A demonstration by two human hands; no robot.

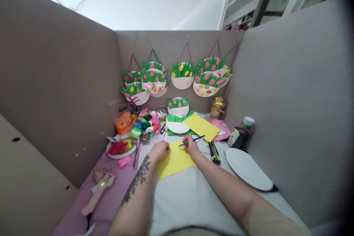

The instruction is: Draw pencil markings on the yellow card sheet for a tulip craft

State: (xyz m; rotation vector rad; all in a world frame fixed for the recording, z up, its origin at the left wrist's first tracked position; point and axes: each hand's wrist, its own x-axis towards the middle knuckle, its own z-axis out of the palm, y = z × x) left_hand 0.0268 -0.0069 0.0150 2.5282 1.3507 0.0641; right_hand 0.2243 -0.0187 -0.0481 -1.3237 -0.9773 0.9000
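Note:
A sheet of yellow paper (176,164) lies flat in front of me on the white table covering. My left hand (160,150) rests on its left edge with the fingers curled under; whether anything is inside them is hidden. In my right hand (191,145) is a slim dark blue pencil (198,138), its tip low over the upper part of the sheet. A second yellow sheet (201,127) lies just beyond, overlapping a cut paper plate (178,127) with green paper grass.
Right of my hand are a black-and-yellow utility knife (214,152), a white half plate (249,169) and a dark bottle (240,134). Coloured clay packs (143,125), a plate of red yarn (121,148) and a glue gun (99,193) sit left. Finished plate baskets (182,82) hang behind.

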